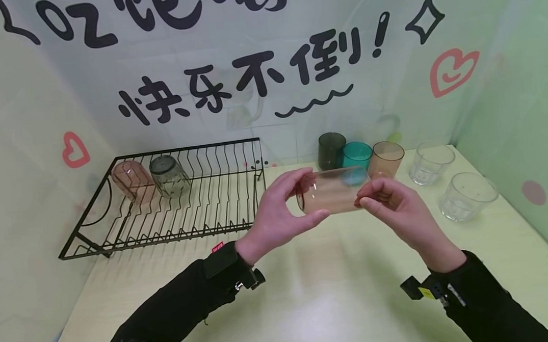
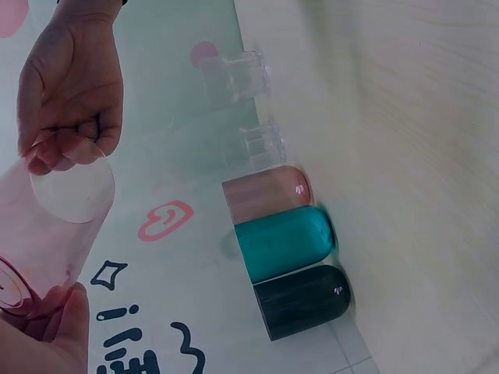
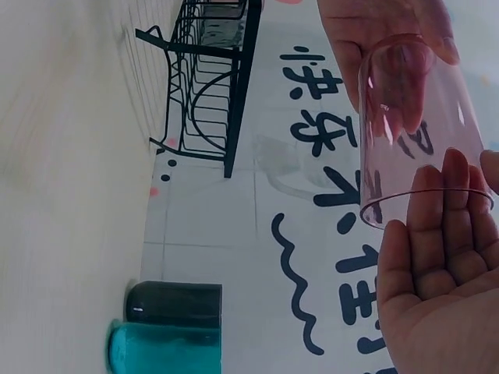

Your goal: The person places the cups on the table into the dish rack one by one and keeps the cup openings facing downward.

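Note:
A clear pink drinking glass (image 1: 332, 191) lies sideways in the air above the table, held between both hands. My left hand (image 1: 275, 209) grips its base end, thumb below and fingers above. At the rim end, my right hand (image 1: 404, 214) pinches the edge between thumb and curled fingers. The right wrist view shows the glass (image 3: 421, 117) with the right fingers (image 3: 429, 234) across its rim. In the left wrist view, the glass's open mouth (image 2: 74, 187) faces the right hand.
On the left stands a black wire dish rack (image 1: 185, 148) with a pink glass (image 1: 132, 179) and a grey glass (image 1: 168, 178). Along the back wall are dark grey (image 1: 330, 152), teal (image 1: 357, 154) and amber (image 1: 387, 156) glasses. Two clear glasses (image 1: 430, 165) (image 1: 468, 198) stand at right.

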A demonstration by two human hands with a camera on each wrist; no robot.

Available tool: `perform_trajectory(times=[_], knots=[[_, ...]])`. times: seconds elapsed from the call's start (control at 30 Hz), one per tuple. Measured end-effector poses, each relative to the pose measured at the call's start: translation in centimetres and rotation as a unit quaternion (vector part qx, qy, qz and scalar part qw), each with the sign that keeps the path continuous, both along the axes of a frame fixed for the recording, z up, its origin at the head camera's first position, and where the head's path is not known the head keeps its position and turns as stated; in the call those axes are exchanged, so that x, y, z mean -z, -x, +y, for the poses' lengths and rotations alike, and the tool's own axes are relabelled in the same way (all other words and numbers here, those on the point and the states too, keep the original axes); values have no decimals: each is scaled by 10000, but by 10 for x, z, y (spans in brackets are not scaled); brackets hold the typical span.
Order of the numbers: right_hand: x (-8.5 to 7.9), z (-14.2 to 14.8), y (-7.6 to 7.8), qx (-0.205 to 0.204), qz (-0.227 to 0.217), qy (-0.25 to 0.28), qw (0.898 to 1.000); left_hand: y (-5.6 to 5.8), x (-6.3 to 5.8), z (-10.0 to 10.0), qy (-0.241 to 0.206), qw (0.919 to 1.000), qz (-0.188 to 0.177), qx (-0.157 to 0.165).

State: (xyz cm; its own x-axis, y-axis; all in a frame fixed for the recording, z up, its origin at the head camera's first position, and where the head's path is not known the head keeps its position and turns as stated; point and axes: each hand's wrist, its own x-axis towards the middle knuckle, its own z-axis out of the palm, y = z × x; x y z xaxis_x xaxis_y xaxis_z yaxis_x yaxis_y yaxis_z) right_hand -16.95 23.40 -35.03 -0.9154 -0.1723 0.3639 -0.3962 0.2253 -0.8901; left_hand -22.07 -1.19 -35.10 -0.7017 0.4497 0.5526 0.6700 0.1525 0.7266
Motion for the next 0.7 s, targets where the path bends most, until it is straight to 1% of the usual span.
perform_trajectory(times=[0.1,0.27,0.47,0.7], knots=[[1,3,1,15,123,-22,9999,0,0,-2,32,10000,9,-47],[2,8,2,96,119,-115,9998,1,1,-5,139,9998,13,-121],[5,12,4,181,99,-301,9993,2,2,-10,96,9998,12,-168],[7,14,5,197,262,-572,9978,1,1,-18,84,9996,-46,-255]])
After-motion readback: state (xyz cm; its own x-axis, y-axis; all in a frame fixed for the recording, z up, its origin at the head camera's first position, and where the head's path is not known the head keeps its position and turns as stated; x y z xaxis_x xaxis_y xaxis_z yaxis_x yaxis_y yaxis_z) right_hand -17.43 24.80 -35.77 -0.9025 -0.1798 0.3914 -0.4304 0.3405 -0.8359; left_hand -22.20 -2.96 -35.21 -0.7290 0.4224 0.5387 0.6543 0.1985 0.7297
